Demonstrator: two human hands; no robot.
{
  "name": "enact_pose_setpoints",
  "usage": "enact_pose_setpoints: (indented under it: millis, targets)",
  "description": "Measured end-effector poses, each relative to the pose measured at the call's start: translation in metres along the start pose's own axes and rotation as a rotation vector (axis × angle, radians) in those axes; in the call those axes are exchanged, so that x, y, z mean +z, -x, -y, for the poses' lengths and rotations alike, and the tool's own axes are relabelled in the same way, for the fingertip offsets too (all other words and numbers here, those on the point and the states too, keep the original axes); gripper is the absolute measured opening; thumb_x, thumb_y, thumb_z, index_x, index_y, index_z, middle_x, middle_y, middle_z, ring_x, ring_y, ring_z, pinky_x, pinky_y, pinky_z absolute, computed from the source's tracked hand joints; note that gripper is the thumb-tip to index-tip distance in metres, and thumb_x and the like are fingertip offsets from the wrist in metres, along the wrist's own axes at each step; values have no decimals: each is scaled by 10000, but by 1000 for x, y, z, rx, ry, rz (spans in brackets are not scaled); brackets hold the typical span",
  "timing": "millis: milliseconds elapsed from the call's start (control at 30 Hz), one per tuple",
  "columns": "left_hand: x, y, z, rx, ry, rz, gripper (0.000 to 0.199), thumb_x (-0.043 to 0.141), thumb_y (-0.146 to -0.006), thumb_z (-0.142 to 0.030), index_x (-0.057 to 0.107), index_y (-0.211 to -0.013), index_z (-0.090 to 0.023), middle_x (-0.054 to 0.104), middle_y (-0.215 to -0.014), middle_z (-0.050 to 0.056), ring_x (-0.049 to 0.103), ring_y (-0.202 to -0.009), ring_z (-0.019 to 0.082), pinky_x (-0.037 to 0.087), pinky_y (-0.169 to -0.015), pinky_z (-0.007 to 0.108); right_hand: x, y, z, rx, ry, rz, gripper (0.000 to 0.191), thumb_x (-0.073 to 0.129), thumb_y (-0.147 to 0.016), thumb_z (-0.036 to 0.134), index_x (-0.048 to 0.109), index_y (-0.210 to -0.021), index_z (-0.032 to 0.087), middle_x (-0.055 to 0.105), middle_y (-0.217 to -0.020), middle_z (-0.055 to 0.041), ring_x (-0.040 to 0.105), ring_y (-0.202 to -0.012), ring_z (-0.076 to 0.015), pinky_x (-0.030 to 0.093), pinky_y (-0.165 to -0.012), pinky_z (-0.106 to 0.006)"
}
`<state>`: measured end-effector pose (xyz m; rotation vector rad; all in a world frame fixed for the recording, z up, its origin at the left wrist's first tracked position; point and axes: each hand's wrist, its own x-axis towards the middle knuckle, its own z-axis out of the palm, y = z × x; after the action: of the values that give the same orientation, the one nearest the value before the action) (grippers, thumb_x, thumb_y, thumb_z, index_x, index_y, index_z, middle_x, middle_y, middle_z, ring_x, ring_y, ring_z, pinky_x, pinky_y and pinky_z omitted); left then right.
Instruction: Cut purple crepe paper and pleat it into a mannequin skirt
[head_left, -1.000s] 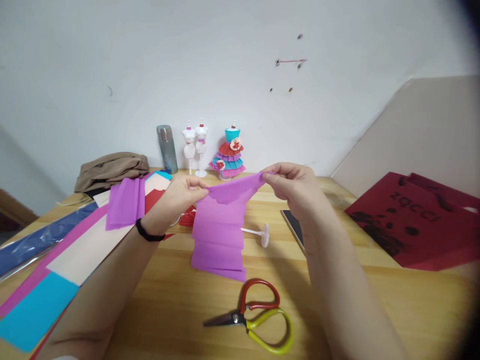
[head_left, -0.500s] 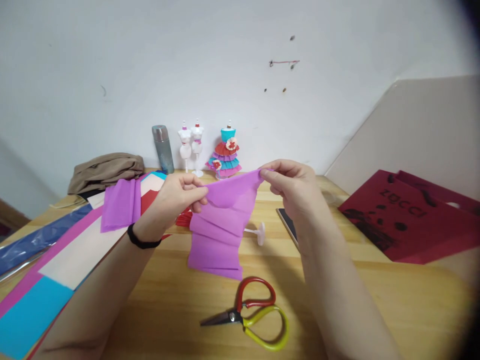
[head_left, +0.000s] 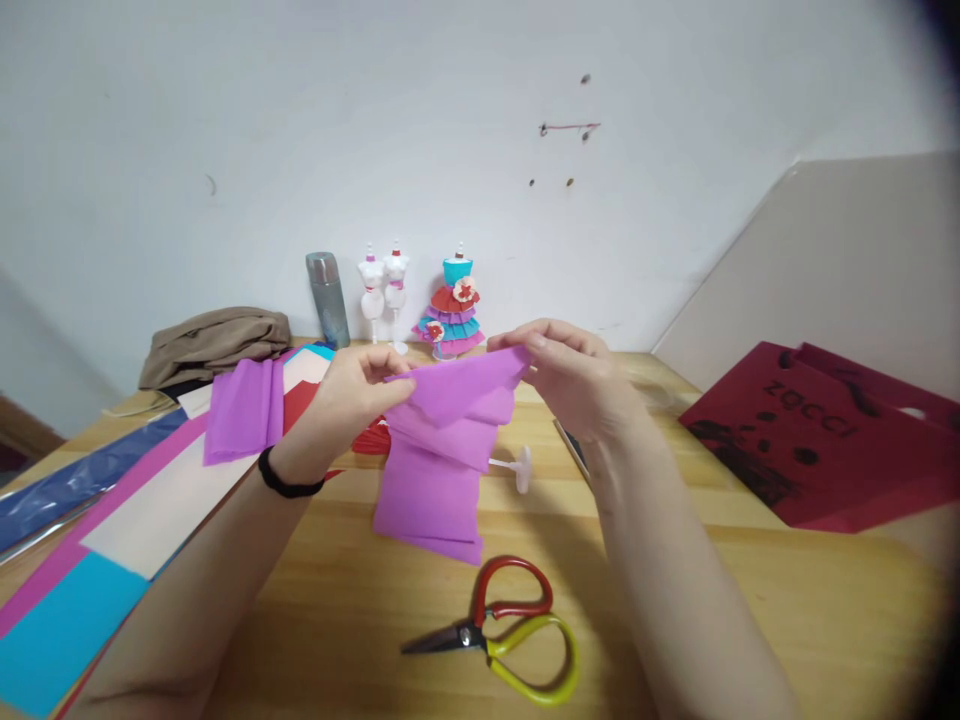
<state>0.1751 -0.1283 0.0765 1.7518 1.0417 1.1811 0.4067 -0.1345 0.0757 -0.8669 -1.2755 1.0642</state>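
Note:
Between my hands hangs a strip of purple crepe paper (head_left: 435, 480), creased across its width, its lower end hanging toward the table. My left hand (head_left: 371, 385) pinches its upper left corner. At the upper right corner, my right hand (head_left: 566, 365) grips the top edge, with the fingers behind and the thumb in front. Partly hidden behind the paper lies a small white stand base (head_left: 521, 470) with a bit of red ruffle (head_left: 371, 437) on its left. Nearer to me rest scissors (head_left: 465, 635) with one red and one yellow handle.
Coloured paper sheets (head_left: 161, 500) and a folded purple piece (head_left: 244, 410) lie at left. By the wall stand a bottle (head_left: 328, 300), two white mini mannequins (head_left: 395, 290) and one in a ruffled dress (head_left: 454, 310). A red bag (head_left: 817, 440) and a dark flat device (head_left: 571, 450) are at right.
My right hand has shifted slightly left and turned, its fingers now folding behind the paper's top edge. The upper part of the purple paper is more folded; my left hand keeps its pinch.

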Motion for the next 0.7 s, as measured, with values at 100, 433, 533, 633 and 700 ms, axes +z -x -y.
enact_pose_setpoints:
  millis: [100,433,533,633,700]
  targets:
    - [1,-1,2,-43,15,-4,140,663,-621,-267,552,-613,-183,570,-574,-29,518,-549,107,387,-530,220,0,0,-2,65,-43,63,345,821,-615,453,725,-864,235,717,-847,-31,651,-778,-192,522,-730,-348]
    - [3,-1,2,-42,-7,-8,140,645,-622,-262,543,-638,-167,521,-531,-46,456,-477,73,316,-452,189,5,-5,-9,43,-44,-109,253,860,-517,223,714,-724,217,645,-586,16,554,-542,-120,475,-566,-284]
    - [3,-1,3,-57,13,-30,146,651,-622,-265,551,-653,-162,512,-525,-52,439,-465,64,296,-445,179,4,-5,-8,59,-54,-102,296,855,-520,213,740,-792,219,646,-584,16,548,-544,-120,468,-568,-280]
    - [3,-1,4,-88,47,-53,168,663,-624,-274,582,-715,-158,558,-553,-38,475,-467,78,322,-451,186,1,-6,-8,113,-32,-87,322,856,-509,213,747,-812,228,643,-587,16,543,-551,-127,467,-573,-289]
    - [3,-1,4,-99,64,-66,198,671,-624,-279,597,-758,-155,586,-576,-28,490,-471,85,338,-455,192,-2,-6,-8,107,17,-65,251,846,-523,225,732,-746,229,640,-600,11,541,-562,-131,464,-574,-293]
